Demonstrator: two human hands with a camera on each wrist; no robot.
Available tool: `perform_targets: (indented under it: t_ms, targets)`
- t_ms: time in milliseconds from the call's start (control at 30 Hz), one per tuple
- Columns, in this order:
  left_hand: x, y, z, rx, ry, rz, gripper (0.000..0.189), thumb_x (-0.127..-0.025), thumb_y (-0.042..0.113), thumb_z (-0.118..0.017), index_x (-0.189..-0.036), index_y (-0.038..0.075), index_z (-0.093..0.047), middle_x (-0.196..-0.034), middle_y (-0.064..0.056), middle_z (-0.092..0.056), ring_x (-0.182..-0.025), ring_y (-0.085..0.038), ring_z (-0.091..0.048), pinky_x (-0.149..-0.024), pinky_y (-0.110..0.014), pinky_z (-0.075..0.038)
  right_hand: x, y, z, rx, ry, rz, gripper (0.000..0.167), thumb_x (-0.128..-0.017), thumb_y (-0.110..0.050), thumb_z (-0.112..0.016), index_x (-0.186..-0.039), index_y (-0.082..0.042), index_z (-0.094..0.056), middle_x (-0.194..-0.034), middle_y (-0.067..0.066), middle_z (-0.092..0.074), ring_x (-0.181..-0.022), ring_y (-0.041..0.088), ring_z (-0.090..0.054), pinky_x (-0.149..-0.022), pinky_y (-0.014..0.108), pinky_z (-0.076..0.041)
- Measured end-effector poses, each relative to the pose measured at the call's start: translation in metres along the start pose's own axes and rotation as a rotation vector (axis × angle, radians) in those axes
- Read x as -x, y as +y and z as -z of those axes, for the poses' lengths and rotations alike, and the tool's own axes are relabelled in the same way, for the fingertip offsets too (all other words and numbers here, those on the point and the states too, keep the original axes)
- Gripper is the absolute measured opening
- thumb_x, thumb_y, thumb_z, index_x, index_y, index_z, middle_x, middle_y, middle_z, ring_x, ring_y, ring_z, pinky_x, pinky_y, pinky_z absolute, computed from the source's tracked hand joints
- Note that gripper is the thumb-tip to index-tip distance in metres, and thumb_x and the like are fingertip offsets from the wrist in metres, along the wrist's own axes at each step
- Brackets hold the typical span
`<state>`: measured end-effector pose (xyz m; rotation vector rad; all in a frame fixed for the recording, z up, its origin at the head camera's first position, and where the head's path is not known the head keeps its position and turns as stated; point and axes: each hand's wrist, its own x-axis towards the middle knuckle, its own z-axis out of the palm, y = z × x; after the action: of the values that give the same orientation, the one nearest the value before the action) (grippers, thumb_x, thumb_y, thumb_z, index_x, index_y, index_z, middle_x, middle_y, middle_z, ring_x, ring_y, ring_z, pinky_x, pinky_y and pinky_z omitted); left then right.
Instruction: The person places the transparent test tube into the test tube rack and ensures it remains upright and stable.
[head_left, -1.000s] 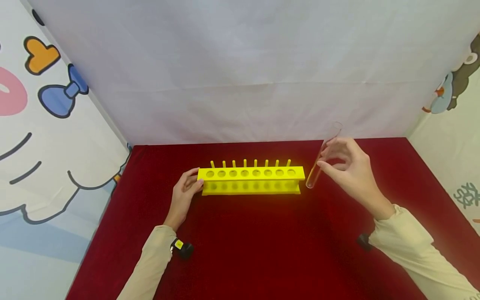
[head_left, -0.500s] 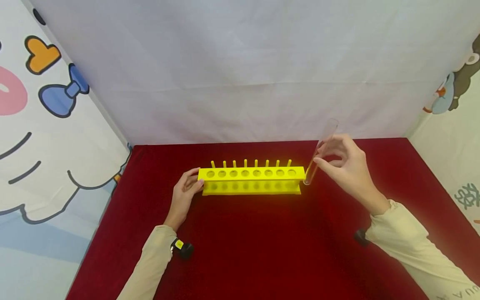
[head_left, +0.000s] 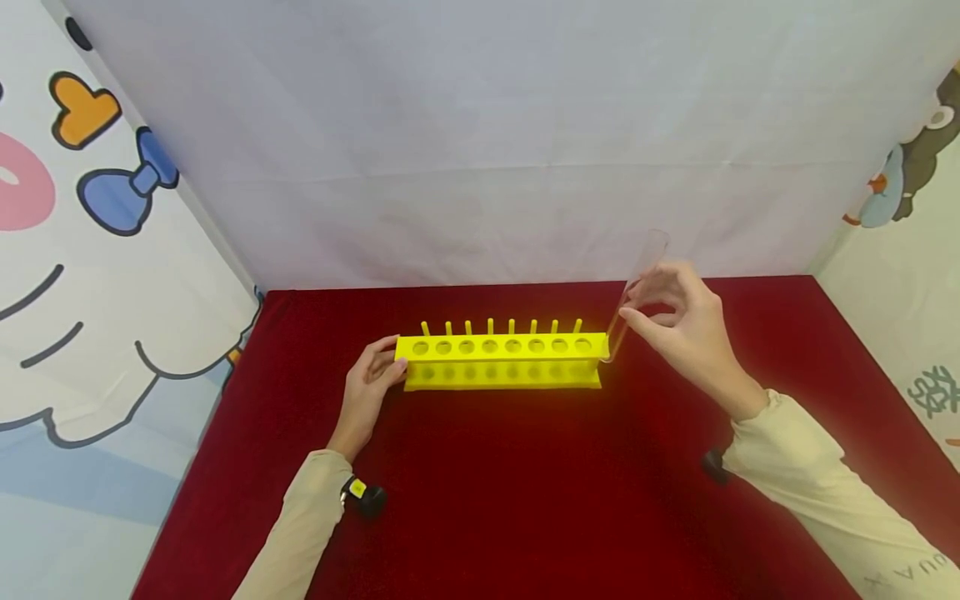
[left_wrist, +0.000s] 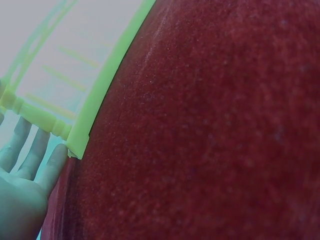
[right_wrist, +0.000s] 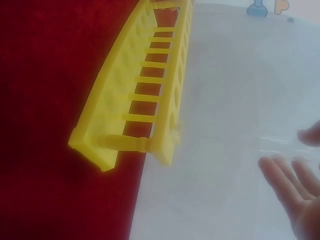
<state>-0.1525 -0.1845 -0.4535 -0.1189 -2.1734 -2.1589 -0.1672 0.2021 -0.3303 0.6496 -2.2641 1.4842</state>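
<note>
A yellow test tube rack (head_left: 502,362) stands upright on the red cloth, with a row of round holes along its top and a row of pegs behind. My left hand (head_left: 363,396) holds its left end, thumb at the front top corner; in the left wrist view the fingers (left_wrist: 35,155) lie against the end post. My right hand (head_left: 693,333) pinches a clear glass test tube (head_left: 649,254) between thumb and fingertips. The tube leans, top to the right, its rounded bottom overlapping the rack's right end. In the right wrist view, the tube is only faintly visible.
The dark red cloth (head_left: 495,492) covers the tabletop. A white curtain (head_left: 480,167) rises behind the table, and cartoon-printed panels (head_left: 135,275) stand at both sides. Dark wrist-worn devices (head_left: 371,502) sit below each hand.
My right hand has moved left and slightly up with the test tube, bringing its bottom from beside the rack to its right end. The left hand and the rack have stayed still.
</note>
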Motion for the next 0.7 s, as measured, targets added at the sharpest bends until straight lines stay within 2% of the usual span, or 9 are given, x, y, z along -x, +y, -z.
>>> perform_targets:
  t_ms: [133, 367, 700]
  targets:
    - [0.0, 0.001, 0.0, 0.004, -0.003, -0.001, 0.044, -0.095, 0.011, -0.058, -0.136, 0.002, -0.044, -0.121, -0.024, -0.054, -0.111, -0.046, -0.051, -0.097, -0.052, -0.043, -0.002, 0.014, -0.002, 0.005, 0.007, -0.004, 0.043, -0.076, 0.012, -0.071, -0.113, 0.005, -0.048, -0.096, 0.019, -0.062, -0.083, 0.01, -0.063, -0.066, 0.017, -0.055]
    - [0.0, 0.001, 0.001, -0.001, -0.002, -0.003, 0.043, -0.095, 0.012, -0.058, -0.136, 0.003, -0.045, -0.121, -0.024, -0.054, -0.111, -0.045, -0.051, -0.097, -0.051, -0.043, -0.009, -0.017, -0.01, -0.005, 0.001, 0.027, 0.04, -0.077, 0.017, -0.067, -0.111, 0.013, -0.046, -0.093, 0.026, -0.061, -0.082, 0.016, -0.063, -0.067, 0.018, -0.055]
    - [0.0, 0.001, 0.0, -0.007, 0.001, -0.004, 0.044, -0.095, 0.012, -0.058, -0.136, 0.004, -0.045, -0.12, -0.023, -0.054, -0.111, -0.046, -0.05, -0.097, -0.051, -0.043, -0.013, -0.013, -0.016, 0.012, -0.006, 0.014, 0.041, -0.078, 0.015, -0.067, -0.113, 0.012, -0.046, -0.093, 0.026, -0.062, -0.082, 0.021, -0.063, -0.067, 0.017, -0.055]
